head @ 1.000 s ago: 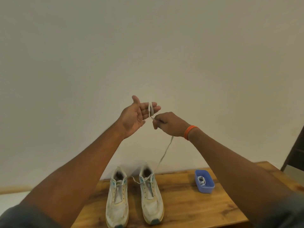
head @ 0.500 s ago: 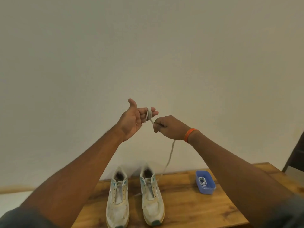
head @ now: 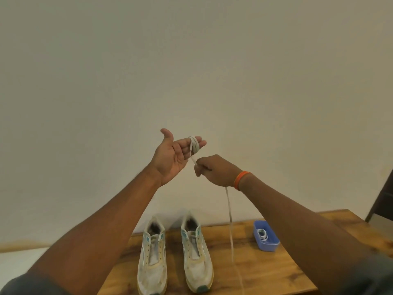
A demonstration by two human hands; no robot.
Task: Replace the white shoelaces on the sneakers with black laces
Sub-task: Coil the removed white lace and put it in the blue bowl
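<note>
— White lace [head: 194,145] is wound in a few turns around the fingers of your left hand [head: 172,156], isn't it?

— Yes. From the head view, that hand is raised palm up with the fingers held out straight and the thumb spread wide; it carries the coil without curling around it.

— And your right hand [head: 214,170]?

— It sits just beside the left, slightly lower, with the fingers curled and pinching the same lace just below the coil. You wear an orange band [head: 241,179] on that wrist. The rest of the lace hangs slack from under that hand, down to the wooden table [head: 276,271].

— Where are the sneakers relative to the table?

— Both stand on it, toes toward you. The left sneaker [head: 152,257] and the right sneaker [head: 196,254] are side by side, near each other; the hanging lace falls just right of the right sneaker.

— Anything else on the table?

— A blue tray [head: 268,244] toward its right side, holding a small coiled white lace [head: 262,234].
</note>
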